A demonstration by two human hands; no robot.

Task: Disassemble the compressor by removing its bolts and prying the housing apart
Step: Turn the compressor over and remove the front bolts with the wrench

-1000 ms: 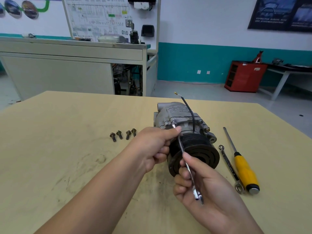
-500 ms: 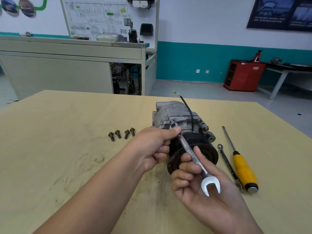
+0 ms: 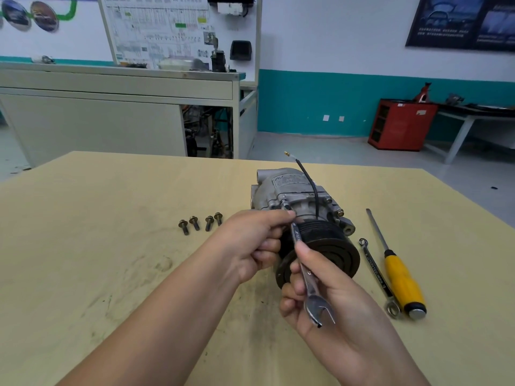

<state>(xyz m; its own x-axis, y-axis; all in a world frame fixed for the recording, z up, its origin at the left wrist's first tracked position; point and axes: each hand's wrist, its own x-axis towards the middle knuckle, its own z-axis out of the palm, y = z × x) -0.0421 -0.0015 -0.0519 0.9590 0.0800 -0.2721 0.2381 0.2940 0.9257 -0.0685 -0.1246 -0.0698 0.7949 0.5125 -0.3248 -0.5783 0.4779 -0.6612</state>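
The grey compressor point(image 3: 292, 190) lies on the table with its black pulley point(image 3: 331, 249) facing me and a black wire point(image 3: 309, 179) sticking up. A combination wrench point(image 3: 305, 268) runs from a bolt on the housing's near left side down into my right hand point(image 3: 328, 307), which grips its shaft; the open-jaw end sticks out below my fingers. My left hand point(image 3: 256, 240) pinches the wrench's upper end right at the bolt. Several removed bolts point(image 3: 199, 224) lie in a row left of the compressor.
A second, thinner wrench point(image 3: 376, 274) and a yellow-handled screwdriver point(image 3: 401, 277) lie right of the compressor on the tan table point(image 3: 83, 246). Beyond the table stand a grey workbench point(image 3: 111, 112), a red cabinet point(image 3: 401, 123) and a teal-striped wall.
The wrench has rolled in my right hand from edge-on to flat, so its open jaw now shows. Both hands stay in place at the compressor.
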